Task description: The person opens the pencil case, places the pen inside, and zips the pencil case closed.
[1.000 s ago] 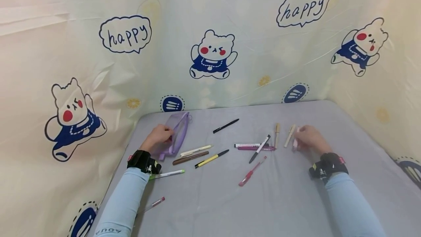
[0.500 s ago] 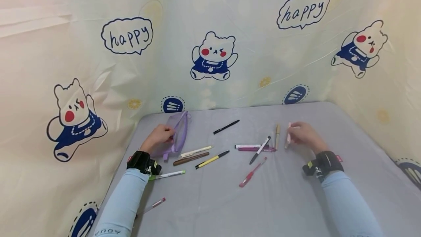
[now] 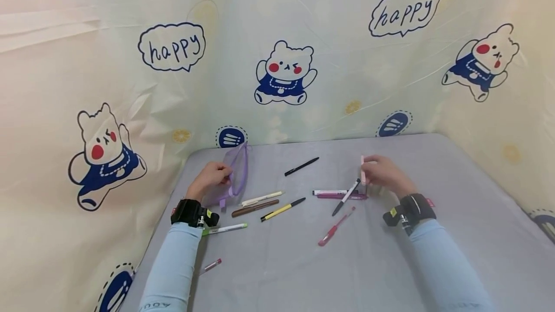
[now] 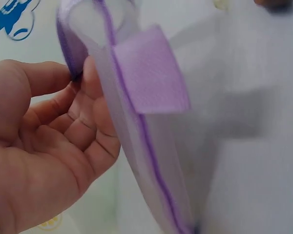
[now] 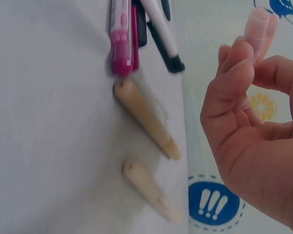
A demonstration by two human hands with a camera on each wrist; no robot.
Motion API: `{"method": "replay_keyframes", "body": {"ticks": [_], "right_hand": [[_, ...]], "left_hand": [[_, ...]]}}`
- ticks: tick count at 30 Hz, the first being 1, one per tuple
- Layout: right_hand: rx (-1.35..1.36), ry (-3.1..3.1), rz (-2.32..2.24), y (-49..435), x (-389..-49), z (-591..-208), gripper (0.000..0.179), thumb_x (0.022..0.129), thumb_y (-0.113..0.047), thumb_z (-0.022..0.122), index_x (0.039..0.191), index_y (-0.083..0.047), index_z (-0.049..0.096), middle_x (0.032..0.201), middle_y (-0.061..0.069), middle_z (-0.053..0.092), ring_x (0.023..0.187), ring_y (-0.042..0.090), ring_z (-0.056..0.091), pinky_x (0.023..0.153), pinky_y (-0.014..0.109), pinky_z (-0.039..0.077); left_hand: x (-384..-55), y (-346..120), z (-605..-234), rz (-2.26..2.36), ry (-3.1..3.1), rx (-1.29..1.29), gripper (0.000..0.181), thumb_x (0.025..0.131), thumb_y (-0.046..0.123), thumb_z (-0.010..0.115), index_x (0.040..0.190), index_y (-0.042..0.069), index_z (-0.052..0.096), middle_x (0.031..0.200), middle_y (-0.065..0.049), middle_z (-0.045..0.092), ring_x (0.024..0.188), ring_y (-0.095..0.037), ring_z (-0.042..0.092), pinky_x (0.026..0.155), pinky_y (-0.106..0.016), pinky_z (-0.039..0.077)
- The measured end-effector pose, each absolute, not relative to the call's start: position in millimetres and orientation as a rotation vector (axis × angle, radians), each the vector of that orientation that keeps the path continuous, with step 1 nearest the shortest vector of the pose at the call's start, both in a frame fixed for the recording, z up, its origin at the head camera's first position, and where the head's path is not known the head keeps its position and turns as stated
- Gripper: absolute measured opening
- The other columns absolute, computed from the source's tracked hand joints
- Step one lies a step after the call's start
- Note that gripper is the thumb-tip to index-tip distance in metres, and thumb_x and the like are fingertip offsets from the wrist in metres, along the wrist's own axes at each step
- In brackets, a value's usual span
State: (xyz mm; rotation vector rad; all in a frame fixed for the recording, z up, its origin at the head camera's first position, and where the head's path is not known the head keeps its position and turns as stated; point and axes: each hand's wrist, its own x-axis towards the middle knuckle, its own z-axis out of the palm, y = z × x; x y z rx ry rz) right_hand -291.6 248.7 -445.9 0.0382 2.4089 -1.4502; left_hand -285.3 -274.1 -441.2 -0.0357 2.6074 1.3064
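My left hand (image 3: 212, 177) pinches the edge of a purple mesh pencil pouch (image 4: 151, 73) at the table's back left. The pouch stands partly upright, its purple-trimmed side facing right in the head view. Between the thumb and fingers of my right hand (image 3: 383, 171) is a slim pale pink pen (image 5: 256, 29), held upright above the table. Two beige pens, a darker one (image 5: 146, 119) and a paler one (image 5: 154, 192), lie below that hand; it mostly hides them in the head view. Just left of it, a white-and-grey pen (image 3: 346, 197) lies across a magenta pen (image 3: 325, 196).
On the grey tablecloth (image 3: 277, 273) lie a black pen (image 3: 301, 166), a cream pen (image 3: 262, 199), a brown pen (image 3: 255, 208), a yellow pen (image 3: 283, 209), a pink gel pen (image 3: 334, 230) and a green-and-white pen (image 3: 227, 228). A red-capped pen (image 3: 212, 265) is partly behind the left sleeve.
My right hand has moved left with the pale pink pen, now over the beige pens and lifted higher. The left hand keeps its hold, and the pouch stands slightly more upright.
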Motion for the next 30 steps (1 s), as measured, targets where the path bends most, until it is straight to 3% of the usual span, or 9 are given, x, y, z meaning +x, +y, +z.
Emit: {"method": "replay_keyframes", "body": {"ticks": [5,12,20,30], "right_hand": [[0.017,2.382,-1.461,230,-292,-444,0.057,0.097,-0.021,0.05,0.146,0.001,0.034,0.101,0.013,0.06,0.081,0.019,0.062,0.076,0.033,0.055],[-0.022,2.342,-1.468,209,-292,-443,0.058,0.097,-0.021,0.05,0.148,-0.001,0.031,0.098,0.012,0.06,0.076,0.018,0.061,0.071,0.031,0.054],[-0.036,2.321,-1.469,195,-293,-439,0.056,0.099,-0.022,0.048,0.148,-0.003,0.031,0.104,0.014,0.058,0.08,0.019,0.061,0.071,0.028,0.053],[-0.128,2.316,-1.46,157,-299,-442,0.058,0.095,-0.02,0.052,0.147,-0.001,0.035,0.106,0.017,0.062,0.078,0.016,0.063,0.07,0.027,0.055]], "left_hand": [[-285,-276,-444,1.372,2.572,-0.085,0.029,0.103,0.018,0.049,0.113,-0.006,0.063,0.08,-0.002,0.065,0.072,-0.013,0.061,0.069,-0.025,0.049],[-276,-282,-444,1.441,2.563,-0.144,0.034,0.103,0.023,0.051,0.113,-0.007,0.062,0.076,0.001,0.061,0.071,-0.013,0.058,0.07,-0.027,0.048],[-268,-279,-446,1.379,2.6,-0.205,0.034,0.103,0.026,0.05,0.116,-0.002,0.064,0.08,0.0,0.062,0.073,-0.014,0.057,0.073,-0.026,0.043],[-274,-274,-446,1.354,2.601,-0.167,0.035,0.103,0.023,0.051,0.122,-0.004,0.062,0.085,-0.004,0.065,0.071,-0.011,0.062,0.068,-0.024,0.046]]}}
